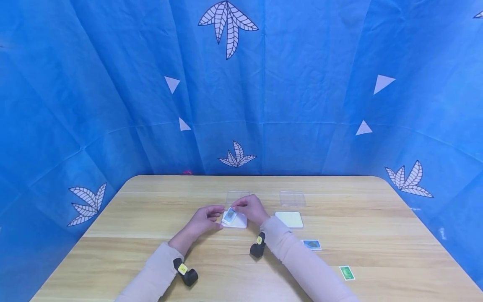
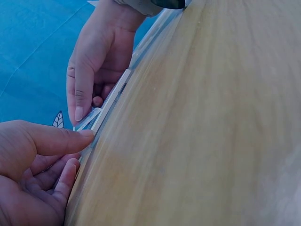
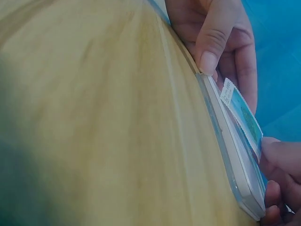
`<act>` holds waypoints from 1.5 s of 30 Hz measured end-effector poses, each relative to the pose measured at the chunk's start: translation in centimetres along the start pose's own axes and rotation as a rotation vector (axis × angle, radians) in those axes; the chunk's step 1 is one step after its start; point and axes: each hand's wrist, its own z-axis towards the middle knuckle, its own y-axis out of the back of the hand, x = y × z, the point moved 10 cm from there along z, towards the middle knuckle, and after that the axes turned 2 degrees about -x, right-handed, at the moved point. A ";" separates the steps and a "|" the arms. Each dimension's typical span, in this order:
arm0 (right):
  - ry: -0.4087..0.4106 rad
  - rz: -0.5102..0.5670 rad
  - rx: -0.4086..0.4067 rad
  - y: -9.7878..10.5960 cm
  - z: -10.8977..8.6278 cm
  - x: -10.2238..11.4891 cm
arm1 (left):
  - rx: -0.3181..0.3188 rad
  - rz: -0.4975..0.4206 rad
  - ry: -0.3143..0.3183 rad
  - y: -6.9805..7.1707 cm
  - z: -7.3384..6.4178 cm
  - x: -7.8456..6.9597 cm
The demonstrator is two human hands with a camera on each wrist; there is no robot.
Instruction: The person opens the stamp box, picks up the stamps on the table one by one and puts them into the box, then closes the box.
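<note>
My right hand (image 1: 253, 208) pinches a blue postage stamp (image 3: 243, 117) with a perforated white edge. The stamp leans at a slant over the left part of a flat case with a white top (image 1: 238, 222). At that case's left end is my left hand (image 1: 203, 219), its thumb on the near corner and its forefinger towards the far one. The left wrist view shows the left thumb (image 2: 70, 140) at the case's edge, its other fingers loosely bent. A second white-topped case (image 1: 289, 219) lies to the right, beyond my right wrist.
Two clear plastic lids, a left one (image 1: 237, 195) and a right one (image 1: 292, 199), lie behind the cases. A blue stamp (image 1: 312, 245) lies beside the right forearm, and a green stamp (image 1: 347, 272) nearer the front right. A blue curtain (image 1: 302, 84) hangs behind the wooden table (image 1: 151, 201).
</note>
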 end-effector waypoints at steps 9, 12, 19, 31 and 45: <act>0.055 -0.088 0.052 -0.6 0.2 0.8 | 0.003 -0.006 0.013 0.1 0.0 0.2; 0.084 -0.106 0.065 -0.9 0.3 1.2 | 0.007 -0.009 0.018 0.0 0.0 0.3; 0.082 -0.110 0.065 -1.2 0.4 1.3 | 0.015 -0.007 0.009 -0.1 -0.1 0.2; 0.064 -0.111 0.063 -1.1 0.8 0.9 | 0.009 -0.019 0.019 -0.1 -0.3 -0.2; 0.039 -0.066 0.051 -0.8 0.8 0.5 | 0.004 -0.011 0.024 0.1 -0.1 0.2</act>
